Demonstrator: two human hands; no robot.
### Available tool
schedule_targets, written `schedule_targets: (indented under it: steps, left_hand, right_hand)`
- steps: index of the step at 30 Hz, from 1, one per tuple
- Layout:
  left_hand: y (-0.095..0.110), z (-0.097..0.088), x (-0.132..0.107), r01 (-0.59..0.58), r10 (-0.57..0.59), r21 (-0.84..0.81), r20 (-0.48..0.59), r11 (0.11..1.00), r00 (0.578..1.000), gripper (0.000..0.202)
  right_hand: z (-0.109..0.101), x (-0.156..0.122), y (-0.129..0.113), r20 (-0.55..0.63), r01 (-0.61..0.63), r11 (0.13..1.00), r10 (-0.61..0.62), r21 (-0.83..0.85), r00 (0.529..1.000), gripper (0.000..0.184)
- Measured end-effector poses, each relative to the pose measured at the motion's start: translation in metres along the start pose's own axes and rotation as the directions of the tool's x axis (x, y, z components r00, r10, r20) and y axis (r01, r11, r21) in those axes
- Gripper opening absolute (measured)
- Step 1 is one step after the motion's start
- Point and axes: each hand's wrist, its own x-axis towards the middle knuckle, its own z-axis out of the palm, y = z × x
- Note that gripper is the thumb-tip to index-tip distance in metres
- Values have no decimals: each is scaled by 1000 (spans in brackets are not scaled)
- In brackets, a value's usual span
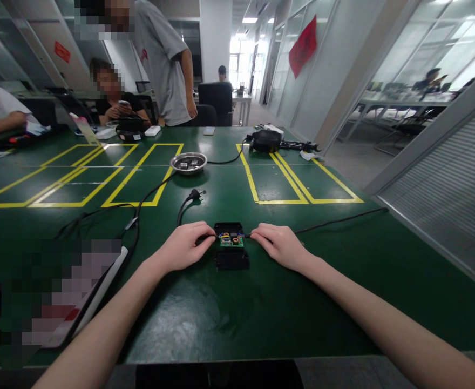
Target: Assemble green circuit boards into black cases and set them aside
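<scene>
A small green circuit board (226,243) with copper coils and coloured wires sits in front of me, between my hands. Behind it is one black plastic case half (227,226); the other case half (232,260) lies on the near side. My left hand (185,246) pinches the black cable at the board's left end, its thumb and fingers closed. On the opposite side, my right hand (278,246) is closed on another black cable (343,219), which runs off to the right. A black power plug (195,195) on a cord lies beyond my left hand.
A metal bowl (188,163) with small metal parts stands farther back on the green table (302,319). Yellow tape outlines (280,202) mark the tabletop. Loose cables (138,210) and a pixelated flat object (67,302) lie left. Black gear (265,141) rests at the back; people are beyond.
</scene>
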Motion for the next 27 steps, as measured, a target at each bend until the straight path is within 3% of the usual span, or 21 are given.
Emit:
schedule_targets:
  steps: [4,12,17,21,27]
  left_hand:
    - [5,-2,-2,-27,27,-101,-5,995,1000,17]
    - [13,-8,-10,-39,46,-188,33,981,998,15]
    - [14,-3,-10,-43,56,-164,75,986,996,13]
    - [9,4,-9,-31,38,-80,76,996,996,11]
    - [2,4,-9,-47,46,10,38,999,998,11]
  right_hand:
    - [-4,-4,-3,-30,62,995,-60,73,998,42]
    - [-4,-9,-9,62,163,983,-169,84,984,44]
    - [-4,-7,-3,105,225,973,-218,-55,970,43]
    - [-4,-6,1,63,246,961,-240,-128,969,42]
    - [-3,-6,-2,58,185,982,-183,-26,981,26]
